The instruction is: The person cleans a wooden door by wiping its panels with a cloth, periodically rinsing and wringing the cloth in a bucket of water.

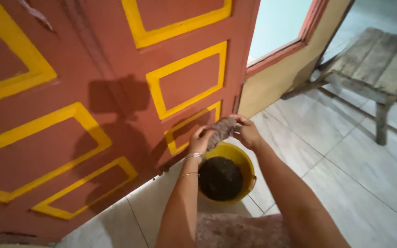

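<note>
Both hands, left hand [201, 139] and right hand [246, 132], clamp the twisted cloth [221, 129] just above the yellow bucket [249, 161]; risk: dark water drips past the rim onto the tiled floor [345, 183] right of it, likely slippery.

Cloth [221, 131] above bucket [242, 160], beside door [116, 92]

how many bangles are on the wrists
2, both on the left wrist: one bangle just below the left hand, a second bangle further down the forearm. None shows on the right wrist; its underside is hidden.
</note>
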